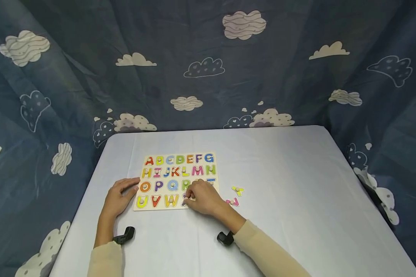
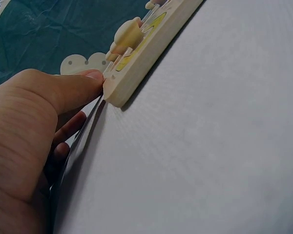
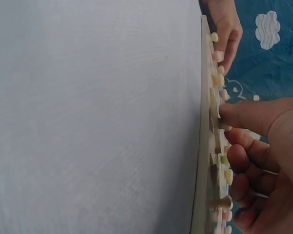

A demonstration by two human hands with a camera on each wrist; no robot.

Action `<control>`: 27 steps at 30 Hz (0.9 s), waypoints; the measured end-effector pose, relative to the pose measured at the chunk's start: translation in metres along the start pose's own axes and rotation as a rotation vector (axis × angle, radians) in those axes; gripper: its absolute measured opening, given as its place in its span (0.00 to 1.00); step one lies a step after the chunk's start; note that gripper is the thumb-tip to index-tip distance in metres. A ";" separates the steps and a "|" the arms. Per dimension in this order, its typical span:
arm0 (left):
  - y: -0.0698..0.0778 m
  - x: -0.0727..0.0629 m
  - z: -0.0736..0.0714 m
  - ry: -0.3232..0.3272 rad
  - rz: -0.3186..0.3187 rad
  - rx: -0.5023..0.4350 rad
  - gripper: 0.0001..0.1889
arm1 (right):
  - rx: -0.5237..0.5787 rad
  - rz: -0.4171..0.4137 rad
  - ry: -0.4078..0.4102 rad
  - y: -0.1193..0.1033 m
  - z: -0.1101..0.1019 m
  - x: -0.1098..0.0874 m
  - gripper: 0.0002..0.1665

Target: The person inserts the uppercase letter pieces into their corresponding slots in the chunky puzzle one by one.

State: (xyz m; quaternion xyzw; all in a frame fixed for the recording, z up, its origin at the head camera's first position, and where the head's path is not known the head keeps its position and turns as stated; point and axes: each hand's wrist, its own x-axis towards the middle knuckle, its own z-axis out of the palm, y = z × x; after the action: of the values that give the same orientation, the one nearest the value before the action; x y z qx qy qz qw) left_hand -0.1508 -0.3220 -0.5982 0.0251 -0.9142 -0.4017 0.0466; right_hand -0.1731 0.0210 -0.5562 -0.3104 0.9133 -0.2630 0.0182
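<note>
A wooden alphabet puzzle board (image 1: 165, 187) lies on the white table, its coloured letters bearing small knobs. My left hand (image 1: 118, 198) rests at the board's left edge; in the left wrist view, the thumb (image 2: 85, 87) touches its corner beside a yellow letter (image 2: 158, 24). Over the bottom row, just past the W (image 1: 171, 201), my right hand (image 1: 204, 198) pinches a knob of a purple letter piece (image 1: 183, 201) between thumb and forefinger. That hand hides most of the piece and neighbouring slots. Whether the piece is fully seated I cannot tell.
Right of the board lie a loose yellow Y piece (image 1: 239, 193) and a pink letter piece (image 1: 236, 201), partly covered by the right wrist. Dark blue cloud-patterned cloth (image 1: 208, 86) hangs behind and beside the white tabletop (image 1: 291, 173).
</note>
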 end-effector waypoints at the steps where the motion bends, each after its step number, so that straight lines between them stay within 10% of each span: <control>1: 0.000 0.001 0.000 0.002 0.006 0.000 0.21 | -0.001 -0.001 0.002 0.000 0.000 0.000 0.09; 13: 0.000 0.003 -0.001 -0.005 0.010 0.016 0.21 | 0.053 0.031 0.015 0.007 -0.008 -0.007 0.14; 27: 0.003 0.001 -0.002 -0.008 -0.011 0.014 0.22 | 0.006 0.242 0.146 0.077 -0.081 -0.047 0.06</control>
State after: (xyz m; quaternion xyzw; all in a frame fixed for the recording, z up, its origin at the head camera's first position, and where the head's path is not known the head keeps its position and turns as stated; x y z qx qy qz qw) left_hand -0.1512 -0.3220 -0.5948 0.0290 -0.9170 -0.3958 0.0407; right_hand -0.1942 0.1372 -0.5303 -0.1779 0.9422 -0.2834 -0.0158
